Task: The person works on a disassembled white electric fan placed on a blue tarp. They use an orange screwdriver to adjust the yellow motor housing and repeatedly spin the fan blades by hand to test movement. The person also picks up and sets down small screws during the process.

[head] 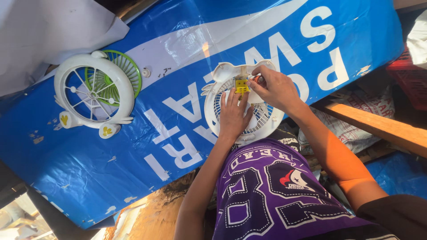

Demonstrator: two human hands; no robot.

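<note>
Warm, hard sunlight falls across my right forearm (338, 155) and the wooden beam (378, 126), turning them orange; the blue banner (89, 169) looks bright and evenly lit. Corners sink into shadow. Everything is sharp, with slight wide-angle bending toward the edges

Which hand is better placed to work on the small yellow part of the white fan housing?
Probably the right hand: its fingertips are at the yellow part near the top of the white fan housing. The left hand lies flat on the grille below, seemingly steadying it.
</note>
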